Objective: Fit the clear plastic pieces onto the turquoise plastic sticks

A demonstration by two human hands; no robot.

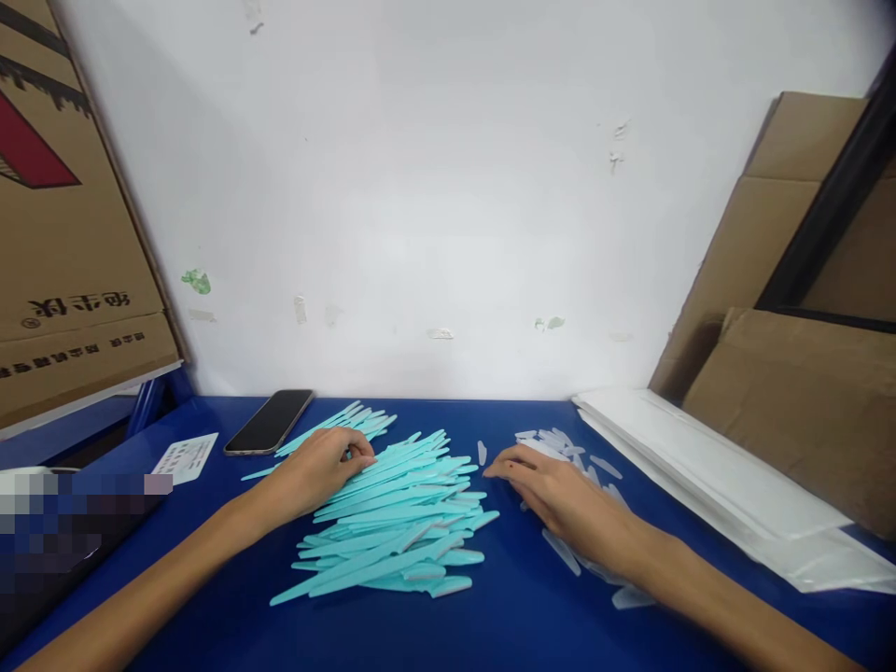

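Note:
Turquoise eyebrow razors lie in a broad heap at the middle of the blue table, their narrow handles pointing mostly left. At the heap's upper left edge, my left hand pinches a razor's handle between thumb and forefinger. A smaller bunch of turquoise razors lies behind that hand. My right hand is over translucent plastic blade caps, its fingers drawn together and pointing left; whatever its fingertips hold is hidden. One loose cap lies just beyond those fingertips, between the heap and the hand.
A phone and a white printed card lie at the left of the blue table. White plastic bags or sheets are stacked on the right. Cardboard boxes flank both sides, and a white wall stands behind.

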